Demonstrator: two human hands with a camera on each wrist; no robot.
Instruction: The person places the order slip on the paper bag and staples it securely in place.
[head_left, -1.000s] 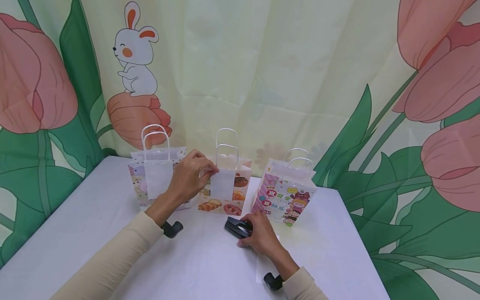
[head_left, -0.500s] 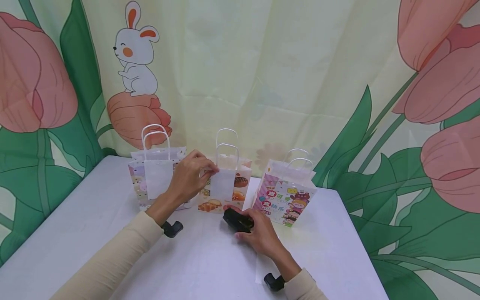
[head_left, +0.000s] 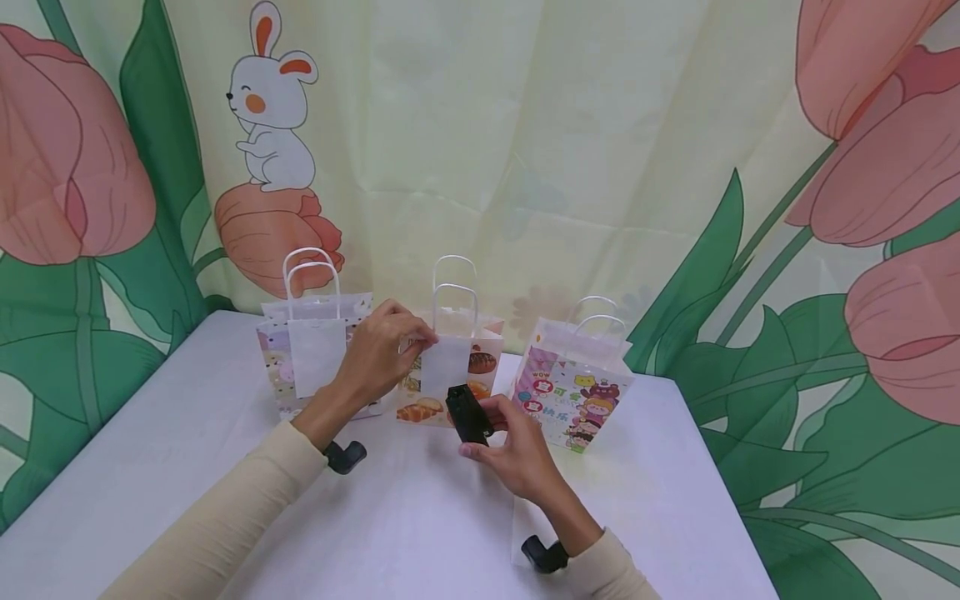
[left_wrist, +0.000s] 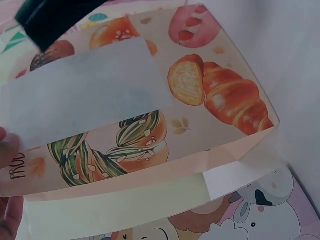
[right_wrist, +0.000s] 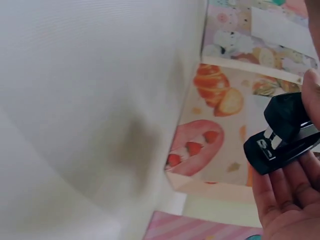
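Observation:
In the head view the left hand (head_left: 382,350) pinches the top edge of the middle paper bag (head_left: 420,410), printed with bread, beside a white paper piece (head_left: 446,367) hanging on its front. The left wrist view shows that white paper (left_wrist: 85,90) flat against the bag (left_wrist: 225,65). My right hand (head_left: 517,446) grips a black stapler (head_left: 468,414), raised in front of the bag's lower right part. In the right wrist view the stapler's (right_wrist: 285,125) jaws stand apart, with nothing seen between them.
A bag with a white panel (head_left: 317,358) stands at the left, and a pink cartoon bag (head_left: 577,392) at the right. A white paper (head_left: 528,525) lies under the right wrist on the white table (head_left: 420,533). Behind hangs a printed curtain (head_left: 480,167).
The right hand has lifted the stapler off the table and turned it upward, closer to the middle bag. The left hand has stayed at the bag's top edge.

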